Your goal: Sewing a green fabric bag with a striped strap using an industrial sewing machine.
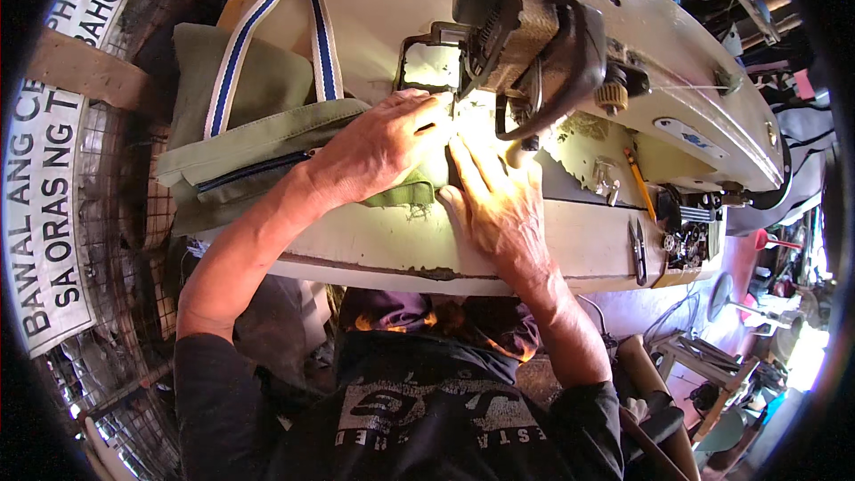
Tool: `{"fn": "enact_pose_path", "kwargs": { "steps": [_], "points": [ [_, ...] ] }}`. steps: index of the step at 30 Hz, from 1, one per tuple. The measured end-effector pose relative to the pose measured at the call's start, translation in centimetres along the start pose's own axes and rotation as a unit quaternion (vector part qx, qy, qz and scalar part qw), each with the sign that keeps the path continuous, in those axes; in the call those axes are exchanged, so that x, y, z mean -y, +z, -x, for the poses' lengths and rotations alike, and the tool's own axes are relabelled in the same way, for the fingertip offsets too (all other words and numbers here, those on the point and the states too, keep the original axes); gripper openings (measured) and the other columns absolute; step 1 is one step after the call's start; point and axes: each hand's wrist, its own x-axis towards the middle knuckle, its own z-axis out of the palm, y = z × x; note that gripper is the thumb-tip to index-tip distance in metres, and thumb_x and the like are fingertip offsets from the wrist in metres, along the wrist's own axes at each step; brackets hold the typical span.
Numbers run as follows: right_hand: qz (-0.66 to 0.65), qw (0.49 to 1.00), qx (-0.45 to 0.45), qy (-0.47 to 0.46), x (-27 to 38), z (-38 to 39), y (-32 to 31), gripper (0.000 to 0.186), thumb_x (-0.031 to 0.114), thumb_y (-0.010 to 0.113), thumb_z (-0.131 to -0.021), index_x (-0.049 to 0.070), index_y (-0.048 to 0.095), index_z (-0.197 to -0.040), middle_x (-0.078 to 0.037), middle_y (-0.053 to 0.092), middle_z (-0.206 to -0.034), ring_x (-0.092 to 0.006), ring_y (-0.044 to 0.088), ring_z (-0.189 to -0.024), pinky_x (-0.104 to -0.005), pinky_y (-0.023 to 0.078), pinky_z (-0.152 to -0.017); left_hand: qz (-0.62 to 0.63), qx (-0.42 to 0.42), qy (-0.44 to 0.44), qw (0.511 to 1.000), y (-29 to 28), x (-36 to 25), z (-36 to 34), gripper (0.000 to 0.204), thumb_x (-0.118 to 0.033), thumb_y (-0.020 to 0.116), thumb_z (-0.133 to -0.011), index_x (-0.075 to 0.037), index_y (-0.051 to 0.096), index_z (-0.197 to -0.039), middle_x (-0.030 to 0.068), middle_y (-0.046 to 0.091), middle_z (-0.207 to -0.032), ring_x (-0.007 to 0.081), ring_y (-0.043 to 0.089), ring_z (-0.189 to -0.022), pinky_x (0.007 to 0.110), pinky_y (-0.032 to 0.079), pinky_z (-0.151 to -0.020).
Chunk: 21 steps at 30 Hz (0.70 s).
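An olive green canvas bag [205,67] lies across the left side of the sewing machine's bed. It has a white and blue striped strap handle [326,58] and a dark zipper [254,171]. My left hand [378,147] rests on the bag's right end, its fingers bent and pressed together on the cloth close to the machine's needle area [457,100]. My right hand [500,200] lies flat just right of the needle area, fingers stretched forward. Glare and my fingers hide the cloth under the needle. The dark sewing machine head [557,62] stands over both hands.
On the pale sewing table [383,254], an orange pencil [639,183], thread snips [639,251] and a small clear bottle [606,180] lie to the right. A bobbin winder [684,245] sits beyond them. Wire mesh [147,205] with white signs [53,240] borders the left.
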Motion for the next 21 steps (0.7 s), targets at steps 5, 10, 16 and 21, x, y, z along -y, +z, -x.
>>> {"fn": "enact_pose_path", "kwargs": {
  "steps": [5, 10, 16, 21],
  "points": [
    [0.013, 1.0, 0.014, 0.007, -0.03, -0.26, 0.23, 0.059, 0.035, 0.064, -0.087, 0.005, 0.053, -0.136, -0.012, 0.055, -0.137, -0.0303, 0.051, -0.12, -0.0474, 0.034, -0.096, 0.002, 0.02, -0.016, 1.0, 0.0, 0.22, -0.03, 0.036, -0.005, 0.059, -0.078, 0.004, 0.058, -0.112, 0.0154, 0.058, -0.107, 0.0297, 0.06, -0.103, 0.036, 0.048, -0.097],
    [0.021, 1.0, 0.008, 0.019, 0.13, -0.43, -0.02, 0.059, 0.036, 0.063, -0.088, 0.005, 0.052, -0.138, -0.013, 0.051, -0.142, -0.0288, 0.047, -0.128, -0.047, 0.033, -0.099, 0.008, 0.023, -0.035, 0.999, 0.23, -0.25, -0.07, 0.036, -0.002, 0.058, -0.076, 0.004, 0.058, -0.112, 0.0171, 0.057, -0.109, 0.0305, 0.06, -0.104, 0.037, 0.049, -0.097],
    [0.016, 0.999, 0.017, 0.04, -0.12, -0.11, 0.25, 0.06, 0.035, 0.061, -0.089, 0.005, 0.05, -0.139, -0.012, 0.05, -0.144, -0.0294, 0.051, -0.12, -0.0456, 0.033, -0.097, -0.006, -0.005, -0.034, 0.999, 0.23, -0.28, -0.13, 0.038, -0.001, 0.057, -0.076, 0.006, 0.057, -0.113, 0.0205, 0.058, -0.116, 0.0324, 0.059, -0.111, 0.038, 0.048, -0.101],
    [0.024, 0.999, -0.013, 0.019, -0.23, -0.11, 0.2, 0.061, 0.035, 0.062, -0.089, 0.005, 0.05, -0.14, -0.012, 0.052, -0.142, -0.0299, 0.052, -0.108, -0.0421, 0.036, -0.09, 0.011, 0.017, -0.047, 0.999, -0.13, -0.47, -0.19, 0.038, -0.001, 0.057, -0.077, 0.004, 0.059, -0.115, 0.0179, 0.058, -0.115, 0.0319, 0.06, -0.109, 0.037, 0.051, -0.097]
  ]
}}
